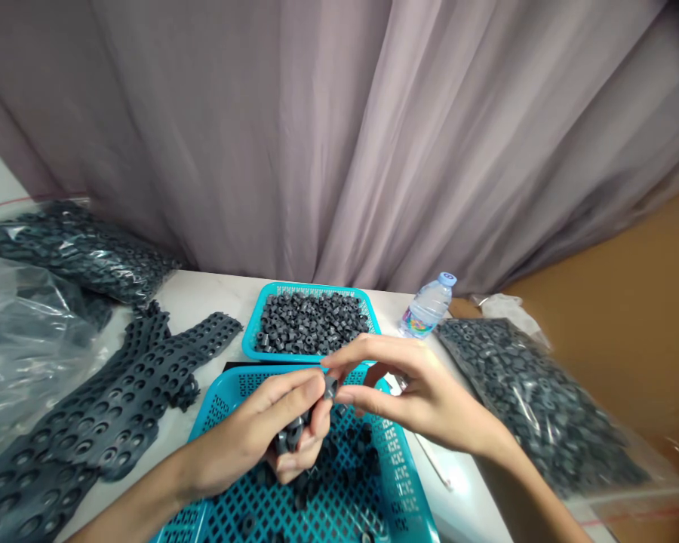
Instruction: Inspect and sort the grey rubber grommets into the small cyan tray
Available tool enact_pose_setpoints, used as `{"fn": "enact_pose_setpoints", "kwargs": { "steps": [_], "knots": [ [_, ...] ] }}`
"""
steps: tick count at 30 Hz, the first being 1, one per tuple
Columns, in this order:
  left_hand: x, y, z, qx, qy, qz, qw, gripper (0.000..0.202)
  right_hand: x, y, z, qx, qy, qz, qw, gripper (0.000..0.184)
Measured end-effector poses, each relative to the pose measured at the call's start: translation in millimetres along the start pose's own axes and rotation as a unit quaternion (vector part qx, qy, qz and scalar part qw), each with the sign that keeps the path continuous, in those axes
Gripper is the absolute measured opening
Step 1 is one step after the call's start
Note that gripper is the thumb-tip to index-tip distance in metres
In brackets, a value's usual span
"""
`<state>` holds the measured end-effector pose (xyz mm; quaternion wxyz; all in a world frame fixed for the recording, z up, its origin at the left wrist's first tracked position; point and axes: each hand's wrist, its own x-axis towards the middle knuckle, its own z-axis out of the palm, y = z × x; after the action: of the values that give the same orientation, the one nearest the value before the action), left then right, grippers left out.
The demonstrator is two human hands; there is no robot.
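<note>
While the left hand (274, 413) holds several small black parts (290, 434) over the near basket (414, 483), the narrowed fingertips of the right hand (422, 383) meet one protruding part (330, 388), grip unclear; this apparent single-part handling next calls for a steady pinch.

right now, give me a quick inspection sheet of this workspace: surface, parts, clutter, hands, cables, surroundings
Surface: white table, partly covered.
Job's things: small black parts fill the rear turquoise basket; fewer lie scattered in the front turquoise basket.
Clutter: dimpled black sheets, clear plastic and a filled bag at left; capped bottle and another filled bag at right.
Hands: left hand holds several parts over the front basket; right hand is at one of them, pinch unclear.
Cables: nothing seen.
Surroundings: greyish curtain behind; brown surface at right.
</note>
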<state>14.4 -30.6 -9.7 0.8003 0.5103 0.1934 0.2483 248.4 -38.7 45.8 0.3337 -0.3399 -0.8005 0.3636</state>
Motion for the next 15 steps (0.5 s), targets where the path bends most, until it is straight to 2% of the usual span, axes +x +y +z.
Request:
{"fn": "enact_pose_setpoints", "kwargs": {
  "steps": [6,15],
  "knots": [
    [1.9,-1.6,-1.3,-0.068,-0.040,0.004,0.997,0.043,5.1,8.0,5.1,0.045,0.003,-0.028,0.999,0.013],
    [-0.5,-0.2,-0.5,-0.075,-0.041,-0.003,0.996,0.045,3.6,5.0,7.2,0.045,0.006,-0.020,0.999,0.015]
  ]
}}
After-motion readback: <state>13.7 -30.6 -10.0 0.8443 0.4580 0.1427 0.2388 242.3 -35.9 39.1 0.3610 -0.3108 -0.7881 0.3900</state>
